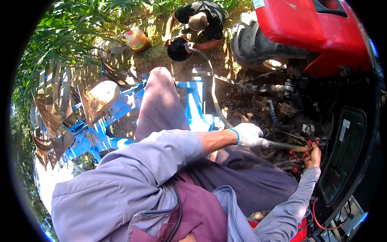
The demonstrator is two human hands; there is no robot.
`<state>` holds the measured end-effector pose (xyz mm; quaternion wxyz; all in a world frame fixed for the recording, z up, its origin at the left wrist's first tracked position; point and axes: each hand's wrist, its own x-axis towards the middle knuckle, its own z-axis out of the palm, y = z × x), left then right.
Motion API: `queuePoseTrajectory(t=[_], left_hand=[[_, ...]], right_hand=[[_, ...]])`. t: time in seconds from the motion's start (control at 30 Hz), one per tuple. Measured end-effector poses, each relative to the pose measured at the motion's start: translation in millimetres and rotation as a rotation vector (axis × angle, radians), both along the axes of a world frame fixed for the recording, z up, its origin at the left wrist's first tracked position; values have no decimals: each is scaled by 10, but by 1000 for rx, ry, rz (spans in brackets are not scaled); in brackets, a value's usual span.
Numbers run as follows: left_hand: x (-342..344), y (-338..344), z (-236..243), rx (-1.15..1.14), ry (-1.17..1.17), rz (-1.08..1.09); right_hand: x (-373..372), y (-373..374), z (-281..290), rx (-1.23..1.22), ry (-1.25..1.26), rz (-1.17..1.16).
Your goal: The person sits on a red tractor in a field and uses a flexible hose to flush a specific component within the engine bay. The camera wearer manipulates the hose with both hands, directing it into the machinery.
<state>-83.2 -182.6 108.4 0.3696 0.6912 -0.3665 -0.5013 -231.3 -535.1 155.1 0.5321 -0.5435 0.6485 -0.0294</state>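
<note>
My left hand [248, 135], in a white knit glove with a blue cuff, is wrapped round a ribbed, yellowish hose [284, 145]. From the glove the hose runs right to red-capped fittings [310, 144] on the tractor. There my bare right hand [312, 156] closes its fingers about the hose's end; the exact join is hidden. The hose's other stretch curves up and away to a black round container [178, 49], which another person [201, 22] crouching on the ground holds with both hands.
A red tractor body [298, 28] and large tyre [254, 44] stand at the far right, with a dark-framed window [342, 155] nearer. Blue plough frame [195, 101] and rusty blades [52, 113] lie left. A plastic jug [137, 40] with a red cap sits by green crops [80, 24].
</note>
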Motion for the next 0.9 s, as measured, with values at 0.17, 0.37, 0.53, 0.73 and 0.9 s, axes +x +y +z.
queuePoseTrajectory(t=[0.17, 0.37, 0.53, 0.73, 0.9], left_hand=[[-9, 9, -29, -20, -13, 4], [-12, -3, -45, -33, -30, -6], [-21, 16, -44, -52, -48, -13], [-14, 13, -42, -31, -10, 19], [-35, 17, -54, -37, -21, 14]], right_hand=[[11, 3, -16, -17, 8, 6], [-37, -78, -50, 9, 4, 12], [-14, -49, -18, 5, 10, 29], [5, -11, -29, -10, 16, 4], [-13, -59, -28, 23, 26, 26]])
